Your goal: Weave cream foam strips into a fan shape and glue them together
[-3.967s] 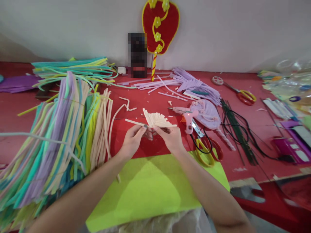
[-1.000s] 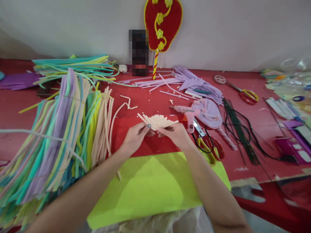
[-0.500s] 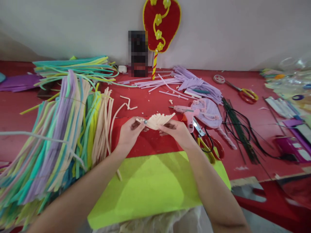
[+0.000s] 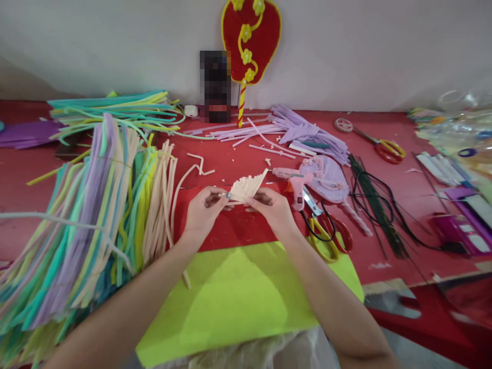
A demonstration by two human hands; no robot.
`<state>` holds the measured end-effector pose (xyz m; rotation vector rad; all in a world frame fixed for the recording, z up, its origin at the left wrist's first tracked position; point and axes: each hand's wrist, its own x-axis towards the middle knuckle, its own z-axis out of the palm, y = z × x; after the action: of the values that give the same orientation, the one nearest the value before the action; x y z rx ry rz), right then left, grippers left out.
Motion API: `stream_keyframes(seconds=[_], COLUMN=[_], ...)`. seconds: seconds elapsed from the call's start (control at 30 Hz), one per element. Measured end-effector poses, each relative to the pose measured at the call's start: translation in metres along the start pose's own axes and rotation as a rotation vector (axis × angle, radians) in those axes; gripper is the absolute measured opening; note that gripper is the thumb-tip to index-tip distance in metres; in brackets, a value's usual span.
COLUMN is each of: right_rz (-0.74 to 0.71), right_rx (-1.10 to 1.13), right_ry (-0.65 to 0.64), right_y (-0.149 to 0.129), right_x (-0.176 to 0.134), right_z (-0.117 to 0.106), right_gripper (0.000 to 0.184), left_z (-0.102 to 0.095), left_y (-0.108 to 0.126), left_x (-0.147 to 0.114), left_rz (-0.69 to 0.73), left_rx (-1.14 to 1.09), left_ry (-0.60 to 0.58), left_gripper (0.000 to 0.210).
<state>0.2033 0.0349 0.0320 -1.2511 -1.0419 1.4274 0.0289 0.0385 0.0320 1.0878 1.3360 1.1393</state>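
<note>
Between my hands is a cream fan-shaped piece [image 4: 248,187] made of pipe cleaners laid side by side, its short ends pointing up and away. My left hand [image 4: 205,207] pinches its left end between thumb and fingers. On the right, my right hand [image 4: 271,205] grips its lower right part, thumb on the near side. Some fingertips of both hands are hidden behind the piece. A pink glue gun [image 4: 295,183] lies just right of my right hand, with scissors [image 4: 321,220] with yellow and red handles beside it.
Bundles of coloured pipe cleaners [image 4: 80,220] fill the left side. Lilac pipe cleaners [image 4: 307,130] and a lilac fan [image 4: 326,177] lie behind and right. A red fan [image 4: 251,41] stands against the wall. A lime-green sheet [image 4: 246,297] covers the near edge.
The cream piece has tilted, its right tip now pointing higher, and my hands have turned slightly with it. The whole view has shifted a little. Both hands keep their hold.
</note>
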Motion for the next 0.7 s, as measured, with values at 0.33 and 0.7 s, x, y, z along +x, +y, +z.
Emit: stream_keyframes(seconds=[0.33, 0.7], right_rz=[-0.094, -0.164], right_rx=[-0.084, -0.363], right_ry=[0.104, 0.042], right_y=[0.004, 0.010], right_x=[0.005, 0.015], right_z=[-0.004, -0.003], right_gripper=[0.032, 0.024], left_z=[-0.001, -0.004], left_y=[0.002, -0.005], left_x=[-0.011, -0.009], left_rz=[0.178, 0.472], left_rx=[0.402, 0.921], left_ry=[-0.040, -0.070], left_gripper=[0.014, 0.002])
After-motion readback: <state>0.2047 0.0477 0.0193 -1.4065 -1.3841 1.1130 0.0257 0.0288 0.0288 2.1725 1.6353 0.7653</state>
